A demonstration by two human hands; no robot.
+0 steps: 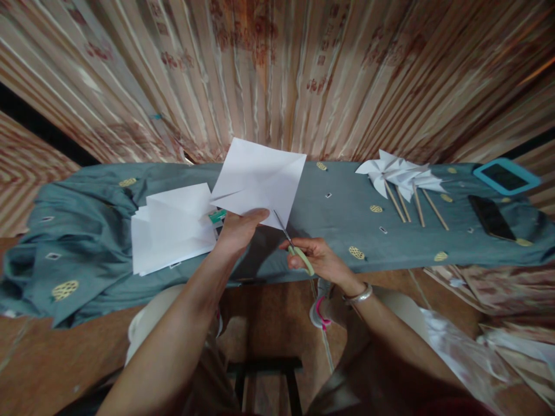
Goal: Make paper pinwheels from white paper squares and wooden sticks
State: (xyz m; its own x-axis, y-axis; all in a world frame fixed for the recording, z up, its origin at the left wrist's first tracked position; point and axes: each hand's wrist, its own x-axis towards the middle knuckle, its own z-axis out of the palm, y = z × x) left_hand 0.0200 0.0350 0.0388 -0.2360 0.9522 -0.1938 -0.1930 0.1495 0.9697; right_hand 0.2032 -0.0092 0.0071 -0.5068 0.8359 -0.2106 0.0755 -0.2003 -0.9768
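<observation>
A square white sheet of paper (264, 173) is held up over the cloth-covered table by my left hand (245, 225), whose thumb lies on its near edge. One slit runs inward from the sheet's left corner. In my right hand (316, 254) is a pair of scissors (299, 254) with pale green handles. The blades meet the sheet near its front corner, to the right of my left thumb. To the left rests a stack of white paper (173, 231), with a green object (218, 216) partly hidden beside it.
Several white paper pinwheels (403, 173) on wooden sticks lie at the right of the table (338, 231). Beyond them are a blue-framed tablet-like device (505, 176) and a black phone (492, 216). A pleated curtain (277, 75) hangs along the far edge. Clear plastic (459, 352) lies low at the right.
</observation>
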